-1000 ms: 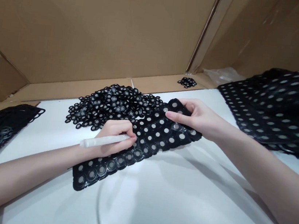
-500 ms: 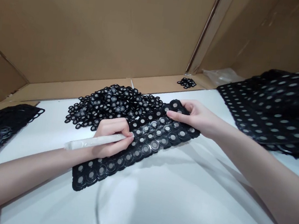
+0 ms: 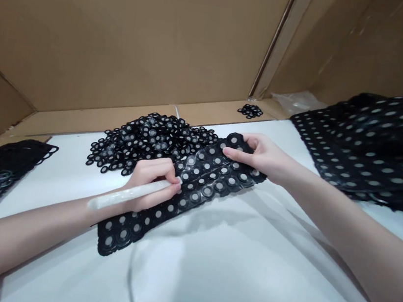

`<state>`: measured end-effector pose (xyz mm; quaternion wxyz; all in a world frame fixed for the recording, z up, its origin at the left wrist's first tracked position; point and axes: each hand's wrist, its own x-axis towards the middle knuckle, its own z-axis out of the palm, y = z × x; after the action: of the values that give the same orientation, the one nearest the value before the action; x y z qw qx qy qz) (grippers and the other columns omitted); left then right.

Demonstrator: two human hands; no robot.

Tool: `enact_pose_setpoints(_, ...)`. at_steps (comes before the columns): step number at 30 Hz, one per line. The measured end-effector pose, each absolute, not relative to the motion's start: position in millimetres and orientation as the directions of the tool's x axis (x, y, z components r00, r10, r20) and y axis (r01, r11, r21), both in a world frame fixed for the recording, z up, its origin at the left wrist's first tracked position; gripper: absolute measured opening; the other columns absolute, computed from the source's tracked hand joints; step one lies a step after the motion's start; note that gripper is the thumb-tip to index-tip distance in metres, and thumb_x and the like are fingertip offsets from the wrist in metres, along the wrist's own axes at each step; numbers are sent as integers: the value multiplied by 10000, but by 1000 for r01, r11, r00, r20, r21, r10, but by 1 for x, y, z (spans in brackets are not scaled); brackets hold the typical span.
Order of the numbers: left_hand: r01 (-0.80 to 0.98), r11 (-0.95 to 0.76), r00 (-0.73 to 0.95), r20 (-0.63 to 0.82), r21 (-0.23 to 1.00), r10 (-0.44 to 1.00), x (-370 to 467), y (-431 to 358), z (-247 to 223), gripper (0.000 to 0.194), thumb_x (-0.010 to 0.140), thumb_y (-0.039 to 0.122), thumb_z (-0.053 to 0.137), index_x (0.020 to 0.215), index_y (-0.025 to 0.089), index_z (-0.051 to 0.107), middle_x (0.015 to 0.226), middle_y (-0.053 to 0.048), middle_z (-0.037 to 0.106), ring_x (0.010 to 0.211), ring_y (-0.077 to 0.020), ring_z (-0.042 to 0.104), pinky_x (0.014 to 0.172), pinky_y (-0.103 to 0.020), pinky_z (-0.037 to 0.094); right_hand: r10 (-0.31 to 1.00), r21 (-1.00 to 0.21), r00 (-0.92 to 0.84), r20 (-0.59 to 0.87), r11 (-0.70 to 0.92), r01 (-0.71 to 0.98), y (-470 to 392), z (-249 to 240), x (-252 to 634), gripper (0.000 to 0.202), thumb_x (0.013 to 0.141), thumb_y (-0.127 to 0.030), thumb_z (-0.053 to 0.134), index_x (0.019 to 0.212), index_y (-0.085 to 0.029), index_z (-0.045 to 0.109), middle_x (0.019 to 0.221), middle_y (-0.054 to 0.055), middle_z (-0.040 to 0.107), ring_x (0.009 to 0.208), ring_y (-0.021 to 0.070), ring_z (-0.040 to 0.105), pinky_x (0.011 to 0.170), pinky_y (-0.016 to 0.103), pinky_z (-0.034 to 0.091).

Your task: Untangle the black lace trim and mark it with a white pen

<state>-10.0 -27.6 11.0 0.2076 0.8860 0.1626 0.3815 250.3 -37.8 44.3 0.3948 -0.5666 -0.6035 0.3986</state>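
A black rubber sheet (image 3: 195, 197) of moulded rings with pale grey round centres slants across the white table, its right end lifted. My right hand (image 3: 260, 154) grips that upper right end, thumb on top and fingers behind. In my left hand (image 3: 154, 184) is a white pen-like tool (image 3: 128, 197), held as one holds a pen. Its tip end is at the sheet's middle, mostly hidden by my fingers; I cannot tell whether it touches. Just behind the sheet lies a heap of loose black rings (image 3: 151, 137), many with grey centres.
More dotted black sheets (image 3: 372, 149) are piled at the right. A stack of black ring sheets (image 3: 1, 174) lies at the left. A small cluster of rings (image 3: 250, 111) and a clear plastic bag (image 3: 299, 102) sit at the back, before cardboard walls (image 3: 146, 35).
The sheet has bent slightly, its lower edge shifting up a little near the middle. The pen-like tool's rear end has dipped slightly. Both hands keep their hold.
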Motion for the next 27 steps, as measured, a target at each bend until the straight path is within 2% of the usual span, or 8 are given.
enact_pose_setpoints(2,77,-849,634,632,522,446,-13,-30,13,189,828,144,586,667,161,489,629,11,541,561,-89,497,539,-208,397,999,-926,-46,9,26,378,-36,43,252,479,496,-547,823,637,-173,559,594,-3,593,545,134,543,469,238,410)
enact_pose_setpoints(6,9,-849,710,594,529,377,-14,-31,13,179,827,118,572,677,163,484,637,2,547,567,-93,497,528,-206,395,998,-926,-54,-21,0,378,-35,44,252,479,484,-533,832,620,-182,537,567,-17,563,515,118,512,447,230,383)
enact_pose_setpoints(16,48,-860,757,543,508,363,-11,-27,7,136,847,134,592,731,158,525,709,-20,602,638,-110,561,606,-219,450,997,-926,-71,6,33,377,-38,50,253,434,529,-498,821,619,-196,523,546,-38,533,489,100,484,444,229,371)
enact_pose_setpoints(22,57,-901,829,482,430,283,-6,-23,6,118,890,169,542,777,151,575,756,-45,599,654,-114,552,602,-214,457,993,-917,-104,49,86,388,-40,54,252,398,538,-506,813,629,-203,571,566,-21,580,558,138,533,497,254,399)
enact_pose_setpoints(27,82,-929,833,487,360,262,-2,-22,0,158,899,182,527,758,155,593,750,-30,584,641,-99,547,575,-190,436,989,-897,-100,113,144,417,-46,62,247,380,573,-513,794,644,-200,591,598,-1,611,631,168,578,537,269,426)
